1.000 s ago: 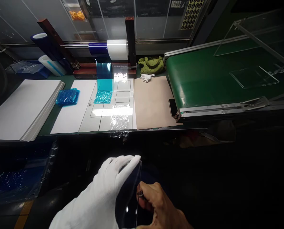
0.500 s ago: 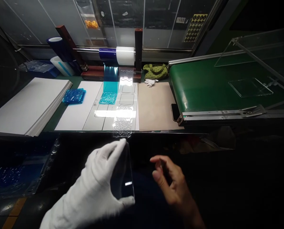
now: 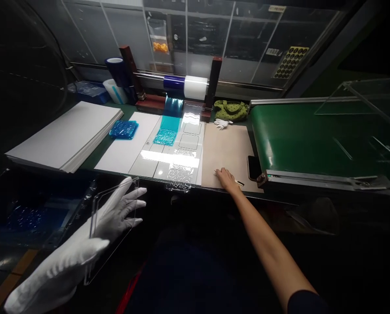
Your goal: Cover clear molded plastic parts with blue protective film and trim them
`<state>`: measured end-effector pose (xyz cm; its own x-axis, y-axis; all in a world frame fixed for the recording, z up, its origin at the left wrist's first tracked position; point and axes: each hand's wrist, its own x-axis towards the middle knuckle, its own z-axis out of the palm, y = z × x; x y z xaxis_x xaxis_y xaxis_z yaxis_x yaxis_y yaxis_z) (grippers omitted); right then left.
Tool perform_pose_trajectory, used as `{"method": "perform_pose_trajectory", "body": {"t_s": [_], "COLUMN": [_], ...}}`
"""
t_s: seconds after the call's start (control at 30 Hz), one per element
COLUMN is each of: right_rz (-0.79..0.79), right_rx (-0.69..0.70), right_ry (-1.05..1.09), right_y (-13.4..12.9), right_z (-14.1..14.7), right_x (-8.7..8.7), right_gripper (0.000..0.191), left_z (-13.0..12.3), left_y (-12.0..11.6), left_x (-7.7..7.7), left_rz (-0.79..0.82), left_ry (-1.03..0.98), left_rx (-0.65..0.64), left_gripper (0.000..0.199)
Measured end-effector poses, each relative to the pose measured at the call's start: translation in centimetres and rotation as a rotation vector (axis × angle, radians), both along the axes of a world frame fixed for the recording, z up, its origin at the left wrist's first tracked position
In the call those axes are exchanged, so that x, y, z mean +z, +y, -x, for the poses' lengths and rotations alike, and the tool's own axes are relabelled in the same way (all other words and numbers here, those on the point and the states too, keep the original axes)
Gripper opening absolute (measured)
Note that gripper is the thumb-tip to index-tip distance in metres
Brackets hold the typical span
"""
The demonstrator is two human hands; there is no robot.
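Holding clear panel (image 3: 114, 237) upright-tilted, left hand (image 3: 110, 218) in wide grip, left of brown sheet (image 3: 227, 146). Panel's long axis slants toward counter (image 3: 98, 152). Right hand (image 3: 227, 179), nearer, covers slim tool (image 3: 239, 183) on sheet; closure unclear.

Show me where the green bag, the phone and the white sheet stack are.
Green bag (image 3: 231, 114): head view, dotted front.
Phone (image 3: 254, 168): head view, dark screen.
White sheet stack (image 3: 67, 135): head view, top sheet.
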<state>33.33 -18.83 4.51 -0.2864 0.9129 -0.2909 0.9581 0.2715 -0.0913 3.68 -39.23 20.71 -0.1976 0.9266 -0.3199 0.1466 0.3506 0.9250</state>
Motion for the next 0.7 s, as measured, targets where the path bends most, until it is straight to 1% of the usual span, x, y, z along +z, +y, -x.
{"method": "perform_pose_trajectory", "body": {"t_s": [0.07, 0.13, 0.2, 0.23, 0.3, 0.37, 0.43, 0.5, 0.53, 0.6, 0.63, 0.7], "right_rz": [-0.014, -0.054, -0.126, -0.167, -0.240, -0.243, -0.227, -0.241, -0.248, -0.270, -0.278, -0.298], "right_rx": [0.015, 0.023, 0.021, 0.031, 0.087, 0.211, 0.280, 0.312, 0.326, 0.329, 0.321, 0.289], "right_ry": [-0.009, -0.008, 0.046, 0.120, 0.363, 0.588, 0.672, 0.678, 0.672, 0.651, 0.641, 0.624], "right_y": [1.1, 1.8, 1.6, 1.0, -1.3, -4.7, -8.2, -10.8, -11.6, -12.1, -11.9, -11.2], "right_z": [-0.2, -0.3, -0.1, 0.2, 1.4, 3.2, 5.5, 7.9, 9.0, 11.0, 11.8, 13.1], "right_x": [-0.1, 0.5, 2.0, 3.1, 5.6, 8.2, 10.3, 11.6, 11.9, 12.1, 11.9, 11.5], "right_gripper": [0.040, 0.041, 0.047, 0.053, 0.064, 0.077, 0.091, 0.105, 0.112, 0.124, 0.128, 0.129], "left_z": [0.8, 1.4, 1.3, 1.0, 0.0, -1.4, -2.6, -3.4, -3.6, -3.8, -3.8, -3.8], "left_y": [-0.6, -1.0, -0.8, -0.5, 0.7, 2.3, 3.8, 5.1, 5.7, 6.7, 7.3, 8.6], "left_x": [0.1, 0.2, 0.0, -0.2, -0.8, -1.7, -2.5, -3.0, -3.1, -3.2, -3.2, -3.1], "left_rz": [0.004, -0.007, 0.034, 0.068, 0.118, 0.127, 0.123, 0.118, 0.111, 0.105, 0.105, 0.114], "left_ry": [-0.048, -0.025, 0.093, 0.183, 0.411, 0.677, 0.938, 1.130, 1.199, 1.280, 1.296, 1.304], "left_rx": [0.003, -0.019, -0.027, -0.017, 0.029, 0.067, 0.086, 0.075, 0.073, 0.062, 0.050, 0.022], "left_gripper": [0.100, 0.106, 0.109, 0.110, 0.118, 0.128, 0.134, 0.132, 0.131, 0.125, 0.123, 0.118]}}
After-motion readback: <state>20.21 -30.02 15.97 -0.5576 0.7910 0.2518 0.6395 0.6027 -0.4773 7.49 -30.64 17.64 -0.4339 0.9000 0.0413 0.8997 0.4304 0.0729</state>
